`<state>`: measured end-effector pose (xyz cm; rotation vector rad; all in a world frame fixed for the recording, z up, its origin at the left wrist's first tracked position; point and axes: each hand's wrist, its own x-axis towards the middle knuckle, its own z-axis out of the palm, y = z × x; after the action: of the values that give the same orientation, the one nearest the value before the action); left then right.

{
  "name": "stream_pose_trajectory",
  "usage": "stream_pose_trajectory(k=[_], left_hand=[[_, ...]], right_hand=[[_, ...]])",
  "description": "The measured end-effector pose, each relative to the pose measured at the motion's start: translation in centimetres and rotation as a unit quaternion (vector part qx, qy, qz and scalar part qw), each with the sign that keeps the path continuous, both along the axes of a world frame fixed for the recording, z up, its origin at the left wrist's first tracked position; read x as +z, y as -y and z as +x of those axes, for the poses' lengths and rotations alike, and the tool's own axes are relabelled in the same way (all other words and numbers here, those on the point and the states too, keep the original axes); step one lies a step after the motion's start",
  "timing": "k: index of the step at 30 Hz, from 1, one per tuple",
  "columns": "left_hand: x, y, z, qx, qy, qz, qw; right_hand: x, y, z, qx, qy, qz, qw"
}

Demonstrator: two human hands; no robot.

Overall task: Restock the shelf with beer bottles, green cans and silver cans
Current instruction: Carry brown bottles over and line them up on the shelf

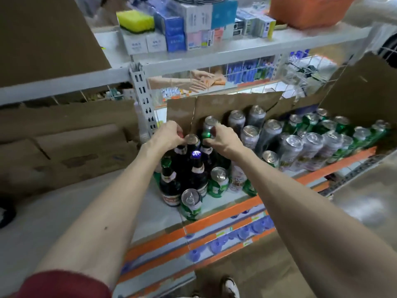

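A green can [206, 134] is clasped in the right hand [223, 141] grip; the left hand [169, 134] grip is curled, contents undetermined. The crowded bottles [194, 168] could be toppled by either wrist.

My right hand [221, 141] wraps the green can [206, 134], so only a strip of it shows and its label is covered. My left hand [169, 136] curls against a round silver top [191, 138]; I cannot tell whether the fingers pinch it or the cardboard [225, 104] just behind. My right forearm cuts off a pale can [237, 178] below the grip. The bottles [169, 186] nearer me have smeared, unreadable labels.
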<state>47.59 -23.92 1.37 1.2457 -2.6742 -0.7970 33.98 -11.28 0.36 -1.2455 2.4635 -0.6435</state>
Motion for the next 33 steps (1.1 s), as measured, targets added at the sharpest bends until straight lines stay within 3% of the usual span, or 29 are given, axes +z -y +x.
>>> stream_pose_trajectory(k=[3, 7, 14, 21, 26, 33], left_hand=[[-1.3, -0.4, -0.1, 0.019, 0.010, 0.021, 1.000], [-2.0, -0.6, 0.2, 0.075, -0.031, 0.052, 0.995], [-2.0, -1.9, 0.5, 0.117, -0.067, 0.091, 0.987], [-1.8, -1.9, 0.2, 0.130, -0.079, 0.106, 0.983], [0.9, -2.1, 0.4, 0.159, -0.098, 0.079, 0.979], [12.7, -0.7, 1.6, 0.197, -0.169, -0.005, 0.966]], right_hand=[[-1.3, 0.3, -1.0, 0.046, 0.050, -0.019, 0.998], [-2.5, -0.1, -2.3, 0.116, 0.048, -0.038, 0.991], [-4.0, 0.0, -2.9, 0.142, 0.056, -0.102, 0.983], [-3.6, -0.3, -2.6, 0.129, 0.093, -0.102, 0.982], [-0.4, 0.2, -3.1, 0.122, 0.078, -0.097, 0.985], [11.0, 3.7, -3.8, 0.117, -0.004, -0.167, 0.979]])
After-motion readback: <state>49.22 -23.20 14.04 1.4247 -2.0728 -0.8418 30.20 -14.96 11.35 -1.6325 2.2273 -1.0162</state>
